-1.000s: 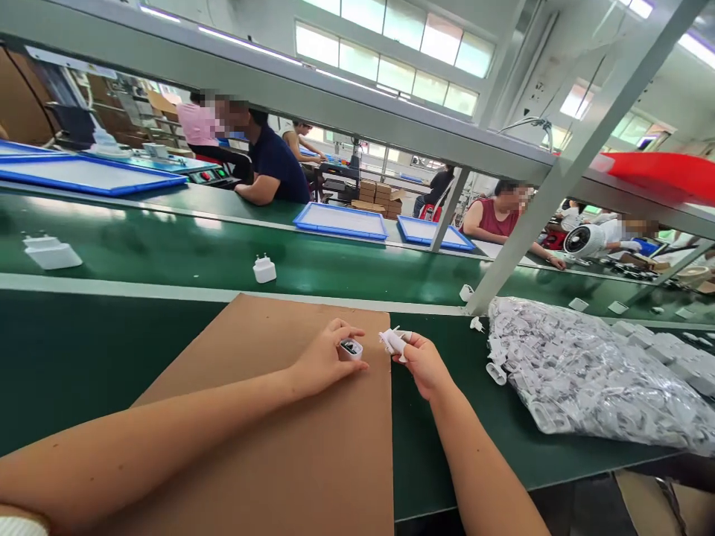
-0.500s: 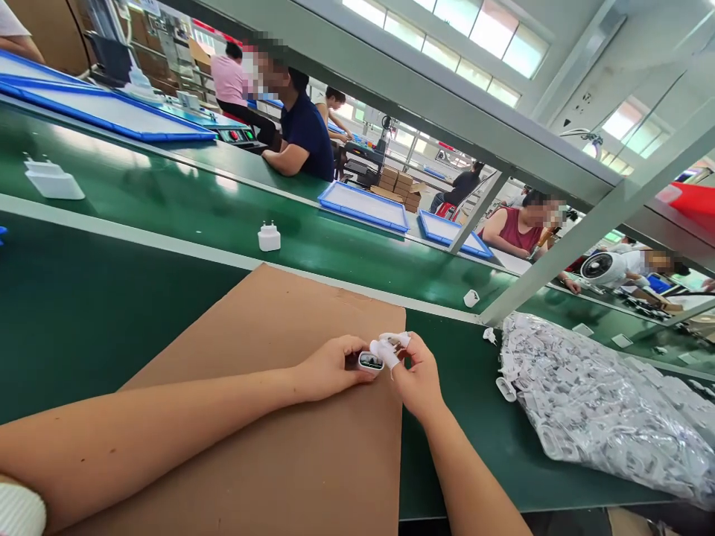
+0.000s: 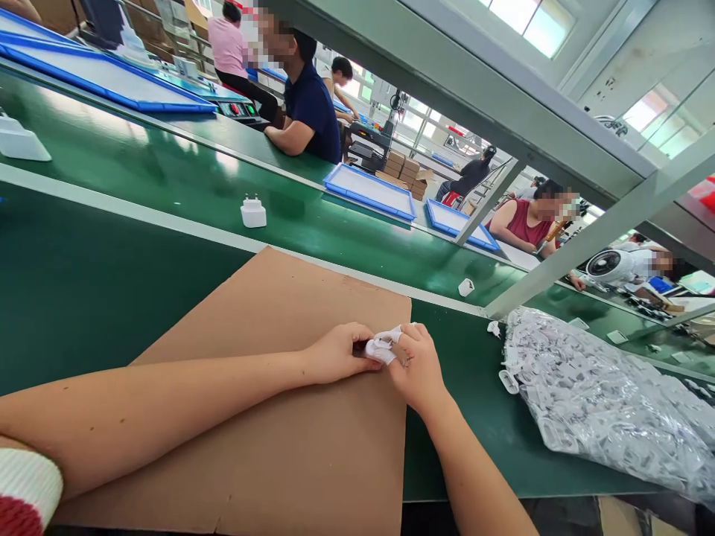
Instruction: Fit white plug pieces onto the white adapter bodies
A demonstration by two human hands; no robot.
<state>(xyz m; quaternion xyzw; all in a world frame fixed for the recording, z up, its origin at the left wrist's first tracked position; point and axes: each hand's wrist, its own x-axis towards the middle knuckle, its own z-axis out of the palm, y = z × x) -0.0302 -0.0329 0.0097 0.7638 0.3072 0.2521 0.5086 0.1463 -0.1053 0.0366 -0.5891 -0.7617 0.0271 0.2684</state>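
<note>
left hand (image 3: 335, 353) + right hand (image 3: 416, 365) — both pinching white charger part (image 3: 378, 350) | light, stiff, slick — likely best gripped by flat sides

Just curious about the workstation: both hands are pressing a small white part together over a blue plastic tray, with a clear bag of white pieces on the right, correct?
Not quite. In the head view the left hand and right hand press the small white part over a brown cardboard sheet, not a blue tray. The bag of white pieces is right.

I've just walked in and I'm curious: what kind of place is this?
Most likely a factory assembly line for phone chargers: a long green conveyor belt carries a white charger, a bag of white parts lies nearby, and seated workers line the belt.
</note>
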